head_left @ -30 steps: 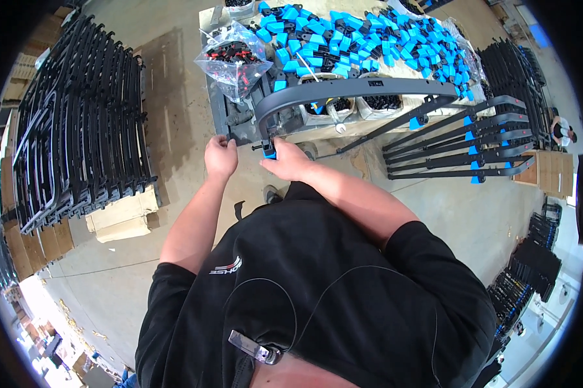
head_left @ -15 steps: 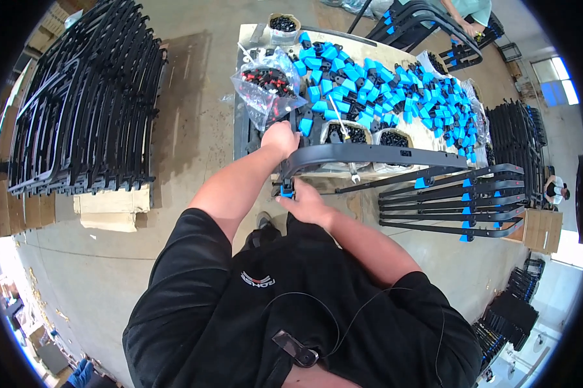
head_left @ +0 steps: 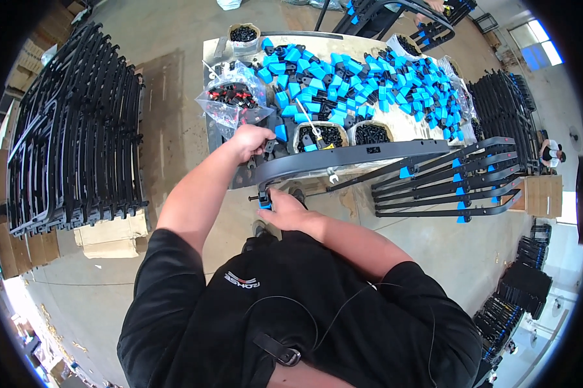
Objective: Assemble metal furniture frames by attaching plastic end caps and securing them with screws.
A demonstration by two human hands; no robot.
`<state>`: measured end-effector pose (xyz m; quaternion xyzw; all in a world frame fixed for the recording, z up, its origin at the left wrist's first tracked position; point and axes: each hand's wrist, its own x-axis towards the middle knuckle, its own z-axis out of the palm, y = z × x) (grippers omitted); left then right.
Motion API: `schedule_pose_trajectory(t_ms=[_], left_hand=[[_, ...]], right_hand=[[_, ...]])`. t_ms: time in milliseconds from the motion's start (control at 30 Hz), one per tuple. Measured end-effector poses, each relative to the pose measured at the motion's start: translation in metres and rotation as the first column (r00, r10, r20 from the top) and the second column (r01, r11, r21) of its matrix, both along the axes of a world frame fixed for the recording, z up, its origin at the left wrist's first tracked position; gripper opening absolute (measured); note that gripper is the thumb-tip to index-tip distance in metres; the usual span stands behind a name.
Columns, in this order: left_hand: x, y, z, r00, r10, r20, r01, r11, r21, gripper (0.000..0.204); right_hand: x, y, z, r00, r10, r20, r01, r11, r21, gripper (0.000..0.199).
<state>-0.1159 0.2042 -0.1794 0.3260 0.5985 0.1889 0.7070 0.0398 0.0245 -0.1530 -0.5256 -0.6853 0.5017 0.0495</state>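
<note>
My right hand [head_left: 285, 210] closes around the near end of a curved black metal tube [head_left: 363, 155], where a small blue piece [head_left: 264, 202] is fitted. A dark bolt sticks out sideways beside that piece. The tube bends and runs off to the right along the table's front edge. My left hand [head_left: 249, 142] is over the table's front left corner, fingers closed on a small dark part [head_left: 269, 147] whose kind I cannot make out. Just beyond it lies a clear plastic bag [head_left: 230, 115] of red and black parts.
Blue-and-black plastic pieces [head_left: 363, 84] are heaped on the table. Tubs of black fasteners [head_left: 372, 134] stand near its front edge, by a wrench [head_left: 333, 176]. More tubes [head_left: 447, 187] jut out at right. Black frames [head_left: 78, 136] are stacked at left. Another person's hand shows at the far right.
The view has shifted, so the table sits further left. My left hand has moved away from the tube's bend, with a small dark part in its fingers. My right hand stays at the tube's end.
</note>
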Motion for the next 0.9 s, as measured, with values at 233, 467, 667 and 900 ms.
schedule_pose_trajectory(t_ms=[233, 467, 667, 900], left_hand=[[-0.094, -0.117, 0.045, 0.945, -0.010, 0.327, -0.014, 0.997, 0.072, 0.017], [-0.116, -0.242, 0.036, 0.660, 0.550, 0.511, -0.479, 0.833, -0.278, 0.026], [-0.066, -0.272, 0.044, 0.728, 0.598, 0.335, -0.585, 0.797, -0.151, 0.019], [-0.037, -0.258, 0.040, 0.723, 0.638, 0.267, -0.646, 0.760, -0.067, 0.012]], right_hand=[[0.001, -0.002, -0.013, 0.999, -0.032, -0.019, 0.034, 0.993, 0.109, 0.054], [0.002, 0.000, -0.013, 1.000, -0.026, -0.011, 0.027, 0.990, 0.139, 0.057], [-0.002, -0.003, -0.019, 0.999, -0.036, 0.001, 0.036, 0.989, 0.144, 0.057], [-0.003, -0.004, -0.014, 0.999, -0.047, 0.016, 0.045, 0.993, 0.107, 0.053]])
